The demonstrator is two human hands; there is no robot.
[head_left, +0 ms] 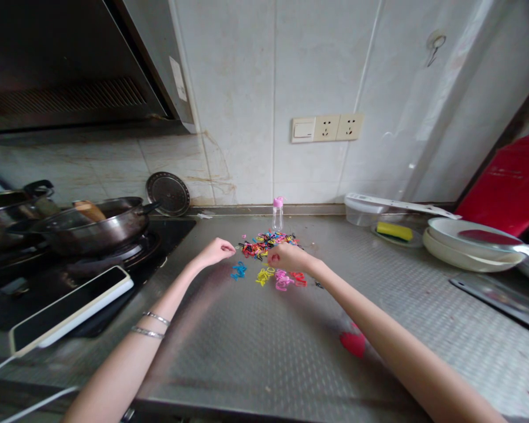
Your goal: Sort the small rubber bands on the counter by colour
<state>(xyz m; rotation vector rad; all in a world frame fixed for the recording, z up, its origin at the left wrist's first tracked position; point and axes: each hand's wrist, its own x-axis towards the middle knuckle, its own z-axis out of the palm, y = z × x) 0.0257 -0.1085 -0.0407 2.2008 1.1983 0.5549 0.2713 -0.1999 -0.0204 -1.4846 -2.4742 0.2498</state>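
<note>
My left hand point(218, 252) is at the left end of a mixed heap of small coloured elastic bands point(252, 249), thumb and fingers pinched together. A pale band shows by its fingertips; whether they grip it I cannot tell. Curled over the heap's front edge, my right hand point(288, 258) has its fingers closed, with anything in them hidden. Nearer to me lie separate small piles: blue bands point(238, 270), yellow bands point(263, 276), pink bands point(283, 281) and red bands point(298, 279). A few black bands point(319, 285) show beside my right wrist.
Behind the heap stands a clear bottle with a pink cap point(277, 214). Pans point(101, 226) sit on the stove at left, near a phone point(73, 311). Bowls point(467, 247), a sponge point(394, 231), a plastic tub point(364, 210) and a cleaver-like blade point(498, 299) are at right.
</note>
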